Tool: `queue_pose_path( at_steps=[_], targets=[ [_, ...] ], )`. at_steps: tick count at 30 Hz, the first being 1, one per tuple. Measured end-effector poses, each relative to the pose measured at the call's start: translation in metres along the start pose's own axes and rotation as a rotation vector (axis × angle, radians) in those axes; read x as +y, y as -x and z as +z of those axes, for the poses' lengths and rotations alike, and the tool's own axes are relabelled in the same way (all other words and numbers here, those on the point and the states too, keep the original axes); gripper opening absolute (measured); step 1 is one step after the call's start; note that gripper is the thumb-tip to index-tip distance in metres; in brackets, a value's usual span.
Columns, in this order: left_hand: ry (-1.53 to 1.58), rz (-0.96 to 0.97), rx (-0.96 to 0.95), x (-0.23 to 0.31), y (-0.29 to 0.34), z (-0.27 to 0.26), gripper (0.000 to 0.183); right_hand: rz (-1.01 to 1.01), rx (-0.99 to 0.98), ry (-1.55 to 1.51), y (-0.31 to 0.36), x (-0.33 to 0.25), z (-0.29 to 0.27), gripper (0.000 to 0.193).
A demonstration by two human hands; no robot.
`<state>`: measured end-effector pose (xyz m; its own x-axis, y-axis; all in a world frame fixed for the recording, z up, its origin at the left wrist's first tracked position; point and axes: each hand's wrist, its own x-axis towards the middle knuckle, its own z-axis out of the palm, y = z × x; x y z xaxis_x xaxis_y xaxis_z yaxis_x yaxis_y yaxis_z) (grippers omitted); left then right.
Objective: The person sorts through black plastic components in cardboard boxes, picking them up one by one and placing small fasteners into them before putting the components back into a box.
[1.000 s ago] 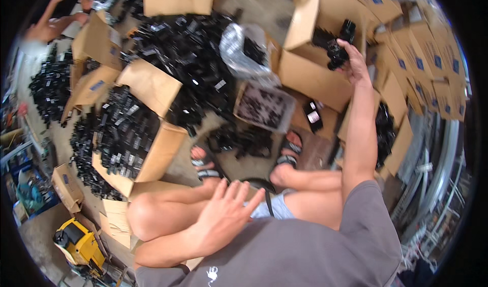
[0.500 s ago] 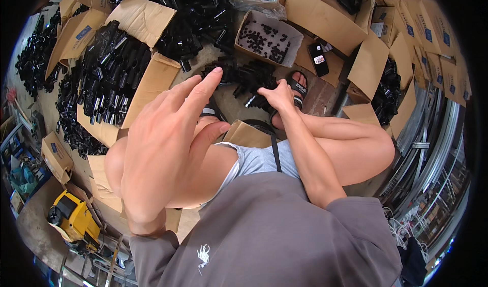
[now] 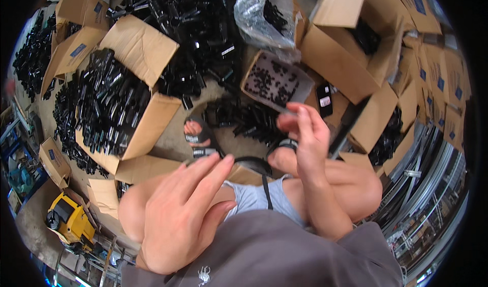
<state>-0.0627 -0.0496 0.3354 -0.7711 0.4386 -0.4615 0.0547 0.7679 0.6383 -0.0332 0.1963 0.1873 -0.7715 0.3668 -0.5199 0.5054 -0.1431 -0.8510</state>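
Parts (image 3: 251, 120) look like glossy plastic, the carton (image 3: 335, 64) matt cardboard.

Workshop, I'd say: heaped black parts (image 3: 190, 43) and open cartons (image 3: 335, 63) on the floor (image 3: 212, 93), long metal bars (image 3: 432, 185) alongside.

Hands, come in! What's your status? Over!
Left hand open, no item visible. Right hand blurred, grip unclear. Black parts piled between feet. Cardboard boxes crowd both sides.

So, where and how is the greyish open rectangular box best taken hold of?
Probably grip the greyish open rectangular box by two opposite walls, coming from above: the top is open, its walls offer edges, and small black pieces scattered inside suggest keeping it level.
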Motion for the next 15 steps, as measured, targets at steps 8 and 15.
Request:
queue_pose_path(
  at_steps=[8,15],
  targets=[
    [0.185,-0.245,0.147,-0.03,-0.088,-0.017,0.01,0.412,0.108,-0.281,-0.032,-0.049,0.026,0.065],
    [0.425,-0.565,0.319,-0.054,-0.053,-0.012,0.02,0.211,0.161,0.272,0.044,-0.129,-0.014,0.038]
  ],
)
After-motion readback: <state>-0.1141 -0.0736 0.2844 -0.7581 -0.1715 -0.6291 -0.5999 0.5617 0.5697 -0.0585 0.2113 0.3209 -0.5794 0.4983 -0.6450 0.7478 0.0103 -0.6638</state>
